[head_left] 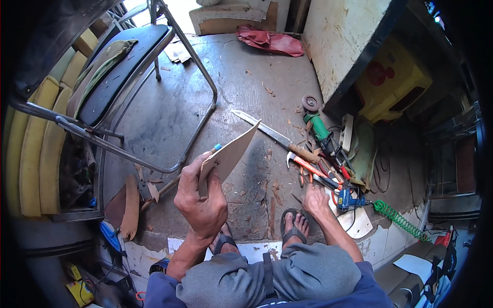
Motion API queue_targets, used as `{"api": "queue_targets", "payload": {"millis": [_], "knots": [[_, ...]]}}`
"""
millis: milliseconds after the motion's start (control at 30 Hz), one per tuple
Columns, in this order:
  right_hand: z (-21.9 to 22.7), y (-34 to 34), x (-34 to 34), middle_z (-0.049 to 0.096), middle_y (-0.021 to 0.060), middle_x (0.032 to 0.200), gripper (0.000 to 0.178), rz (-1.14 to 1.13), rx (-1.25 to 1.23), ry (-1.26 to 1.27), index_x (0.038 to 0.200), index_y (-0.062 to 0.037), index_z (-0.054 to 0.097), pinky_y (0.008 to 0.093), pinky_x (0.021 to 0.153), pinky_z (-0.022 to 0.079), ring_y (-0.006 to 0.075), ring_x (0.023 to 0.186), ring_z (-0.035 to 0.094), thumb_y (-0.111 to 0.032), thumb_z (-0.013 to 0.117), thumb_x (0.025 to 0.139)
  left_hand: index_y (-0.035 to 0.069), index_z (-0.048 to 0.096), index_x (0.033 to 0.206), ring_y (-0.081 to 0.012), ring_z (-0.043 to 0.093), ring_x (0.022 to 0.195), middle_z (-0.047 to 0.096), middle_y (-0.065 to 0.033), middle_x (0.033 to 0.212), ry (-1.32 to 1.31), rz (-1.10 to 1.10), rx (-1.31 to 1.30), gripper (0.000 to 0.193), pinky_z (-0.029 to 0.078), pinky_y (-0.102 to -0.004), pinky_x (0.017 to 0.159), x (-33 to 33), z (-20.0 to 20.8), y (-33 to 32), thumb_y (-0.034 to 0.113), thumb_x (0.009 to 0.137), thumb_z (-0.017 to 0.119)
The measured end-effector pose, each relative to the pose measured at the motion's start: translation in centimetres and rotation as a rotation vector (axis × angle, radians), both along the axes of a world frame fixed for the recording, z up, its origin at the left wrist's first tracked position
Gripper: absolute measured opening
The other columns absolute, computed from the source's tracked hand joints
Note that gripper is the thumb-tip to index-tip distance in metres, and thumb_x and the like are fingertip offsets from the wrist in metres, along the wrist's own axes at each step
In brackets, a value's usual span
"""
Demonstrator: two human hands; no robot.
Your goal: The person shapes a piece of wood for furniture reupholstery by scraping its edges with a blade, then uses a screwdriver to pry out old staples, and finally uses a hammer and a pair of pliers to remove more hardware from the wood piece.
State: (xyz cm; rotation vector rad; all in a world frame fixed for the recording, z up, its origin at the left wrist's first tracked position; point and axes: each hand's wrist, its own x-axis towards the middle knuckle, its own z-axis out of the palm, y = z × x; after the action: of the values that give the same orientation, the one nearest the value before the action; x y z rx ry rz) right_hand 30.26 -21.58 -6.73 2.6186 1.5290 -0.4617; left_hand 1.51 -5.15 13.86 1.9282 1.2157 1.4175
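My left hand (203, 200) pinches a thin brown board (232, 149) between thumb and fingers, raised above the floor and tilted up to the right. Behind that hand runs a wooden stick (168, 186) with a blue tip; whether I also hold it I cannot tell. At the near side of a tool heap, my right hand (314, 201) is down with its fingers closed. A dark pointed piece (296, 197) sticks out beside them. Just beyond lie an orange-handled hammer (306, 163), red and orange handles, and a blue tool (350, 199) with a green coiled hose (395, 215).
A long knife (272, 134) with a wooden handle and a green angle grinder (319, 126) lie farther out. A metal-framed chair (138, 61) stands left. Red cloth (269, 41) lies at the back. Wood scraps (131, 208) litter the floor. A white panel (349, 41) stands right.
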Motion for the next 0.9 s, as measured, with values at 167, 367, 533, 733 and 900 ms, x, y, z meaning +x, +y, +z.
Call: {"api": "queue_targets", "payload": {"millis": [167, 367, 533, 733, 900], "knots": [[-5.5, -6.8, 3.4, 0.062, 0.0228, 0.112, 0.037, 0.014, 0.047, -0.089, 0.122, 0.0004, 0.059, 0.0507, 0.089, 0.055, 0.0441, 0.111, 0.059, -0.01, 0.066, 0.087, 0.003, 0.068, 0.125, -0.0298, 0.074, 0.102, 0.074, -0.0155, 0.114, 0.011, 0.119, -0.01, 0.035, 0.057, -0.0394, 0.09, -1.2, -0.3, 0.9, -0.006, 0.091, 0.068], [6.2, -1.4, -2.9, 0.065, 0.0237, 0.103, 0.042, 0.151, 0.477, 0.491, 0.131, 0.0001, 0.064, 0.0462, 0.086, 0.055, 0.0385, 0.096, 0.067, -0.008, 0.068, 0.09, 0.002, 0.07, 0.123, -0.0297, 0.074, 0.101, 0.075, -0.0156, 0.112, 0.006, 0.219, -0.051, 0.032, 0.056, -0.0396, 0.09, -2.6, -1.1, 1.4, -0.003, 0.092, 0.069], [19.0, 5.1, -7.0, 0.073, 0.0162, 0.096, 0.052, 0.521, 0.747, 0.552, 0.139, -0.0024, 0.064, 0.0379, 0.069, 0.059, 0.0296, 0.078, 0.072, -0.009, 0.076, 0.089, 0.0, 0.071, 0.117, -0.027, 0.075, 0.094, 0.076, -0.0173, 0.105, -0.09, 0.274, -0.194, 0.026, 0.057, -0.038, 0.086, -2.4, -1.3, 1.9, -0.002, 0.091, 0.07], [20.6, 7.0, -8.7, 0.073, 0.0137, 0.092, 0.053, 0.655, 0.802, 0.491, 0.136, -0.0024, 0.066, 0.036, 0.065, 0.058, 0.0251, 0.074, 0.072, -0.008, 0.08, 0.085, -0.001, 0.072, 0.112, -0.0217, 0.073, 0.09, 0.076, -0.0139, 0.098, -0.103, 0.286, -0.204, 0.02, 0.056, -0.0342, 0.083, -2.4, -0.8, 1.5, -0.001, 0.092, 0.071], [20.3, 7.2, -9.4, 0.072, 0.0142, 0.091, 0.051, 0.643, 0.797, 0.495, 0.135, -0.0021, 0.067, 0.0366, 0.067, 0.059, 0.0261, 0.075, 0.072, -0.008, 0.08, 0.085, -0.002, 0.071, 0.112, -0.015, 0.069, 0.091, 0.076, -0.0096, 0.097, -0.111, 0.281, -0.224, 0.018, 0.053, -0.0301, 0.084, -2.7, -1.1, 1.5, 0.001, 0.094, 0.071]]}}
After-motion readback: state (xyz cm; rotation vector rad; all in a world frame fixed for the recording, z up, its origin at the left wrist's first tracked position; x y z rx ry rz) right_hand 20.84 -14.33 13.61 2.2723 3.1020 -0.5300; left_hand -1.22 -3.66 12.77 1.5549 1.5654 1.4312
